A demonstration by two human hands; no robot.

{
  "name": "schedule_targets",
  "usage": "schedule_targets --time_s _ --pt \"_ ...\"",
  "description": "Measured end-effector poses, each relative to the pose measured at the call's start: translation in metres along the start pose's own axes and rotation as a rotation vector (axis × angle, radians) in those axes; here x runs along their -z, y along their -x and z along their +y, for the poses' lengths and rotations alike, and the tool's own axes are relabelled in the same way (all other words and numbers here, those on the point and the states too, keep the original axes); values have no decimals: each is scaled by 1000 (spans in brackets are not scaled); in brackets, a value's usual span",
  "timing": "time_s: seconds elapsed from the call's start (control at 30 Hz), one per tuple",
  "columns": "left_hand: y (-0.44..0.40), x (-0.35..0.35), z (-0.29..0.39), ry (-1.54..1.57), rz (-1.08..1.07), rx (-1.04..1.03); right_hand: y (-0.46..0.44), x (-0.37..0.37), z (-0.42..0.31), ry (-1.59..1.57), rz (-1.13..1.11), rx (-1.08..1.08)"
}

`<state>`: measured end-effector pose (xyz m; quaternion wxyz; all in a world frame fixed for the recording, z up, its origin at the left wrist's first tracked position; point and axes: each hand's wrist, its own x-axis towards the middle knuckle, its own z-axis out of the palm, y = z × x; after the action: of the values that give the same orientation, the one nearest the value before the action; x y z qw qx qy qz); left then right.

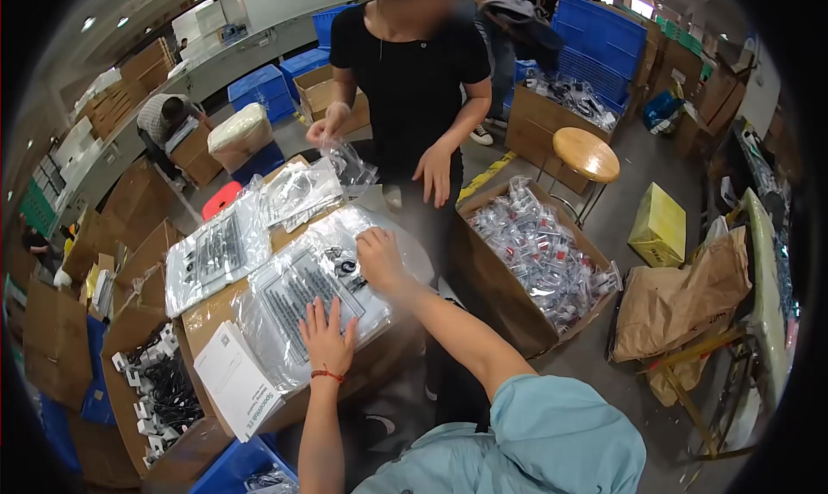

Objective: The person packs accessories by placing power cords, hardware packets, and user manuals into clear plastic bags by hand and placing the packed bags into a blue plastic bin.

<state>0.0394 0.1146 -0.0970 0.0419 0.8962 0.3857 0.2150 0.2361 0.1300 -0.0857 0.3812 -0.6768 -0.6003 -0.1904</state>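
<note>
My left hand (329, 340) lies with fingers spread on a stack of clear plastic bags (297, 300) printed with dark text. A red bracelet circles that wrist. My right hand (379, 259) is on the right side of the stack, fingers curled downward; anything in them is hidden. Just left of it, small dark coiled pieces (343, 263) lie on or in the clear plastic. Near my left forearm a pile of white printed leaflets (235, 382) rests on the cardboard surface.
Across from me a person in a black top (414, 80) handles a clear bag (349, 163). A carton of small bagged parts (539, 252) stands to the right, a carton of cables and white plugs (164, 390) to the left. Another printed bag stack (216, 252) lies at back left; a stool (586, 153) stands beyond.
</note>
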Motion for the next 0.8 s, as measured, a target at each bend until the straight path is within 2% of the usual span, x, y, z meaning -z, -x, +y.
schedule_targets --time_s 0.13,0.27,0.37,0.5,0.63,0.8 --pt "-2 0 1 -3 13 -5 -14 25 -11 -118 149 39" --pt "-1 1 2 -3 22 -1 -2 12 -9 -208 27 -127" --pt "-1 2 2 -7 37 -6 9 8 4 52 -18 -176" --pt "-1 1 2 -3 33 -12 7 6 12 74 -142 7" --pt "0 -1 1 -7 21 -8 5 1 13 88 -172 -33" --pt "-2 0 2 -12 22 -4 8 6 13 -143 16 -64"
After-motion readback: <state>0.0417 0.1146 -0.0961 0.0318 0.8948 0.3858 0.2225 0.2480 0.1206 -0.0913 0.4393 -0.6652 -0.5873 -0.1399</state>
